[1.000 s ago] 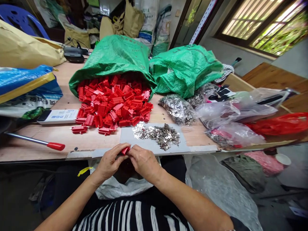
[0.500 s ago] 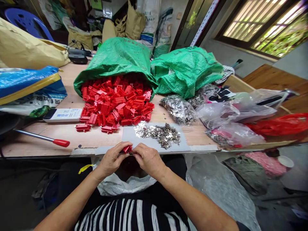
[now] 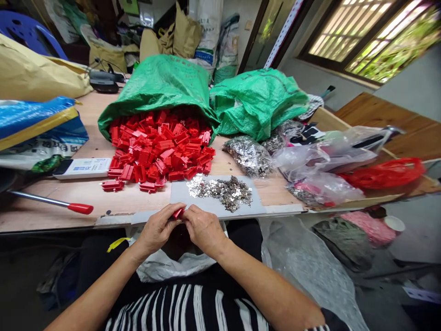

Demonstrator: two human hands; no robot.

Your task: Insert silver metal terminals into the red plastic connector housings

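My left hand (image 3: 158, 228) and my right hand (image 3: 201, 227) meet just below the table's front edge, both pinched on one small red plastic piece (image 3: 178, 213). Whether the right fingers also hold a metal clip is hidden. Right beyond the hands, a heap of small silver metal clips (image 3: 222, 189) lies on a grey sheet (image 3: 206, 202). Further back, a big pile of red plastic pieces (image 3: 158, 149) spills out of a green woven sack (image 3: 160, 82).
A second green sack (image 3: 258, 99) and clear bags of metal parts (image 3: 250, 156) lie to the right. A red-tipped metal rod (image 3: 51, 202) and a white box (image 3: 82, 166) sit at the left. A white plastic bag (image 3: 172, 266) hangs open under my hands.
The hands stay together on the same red piece, with only small finger shifts. The view has shifted slightly with my head.
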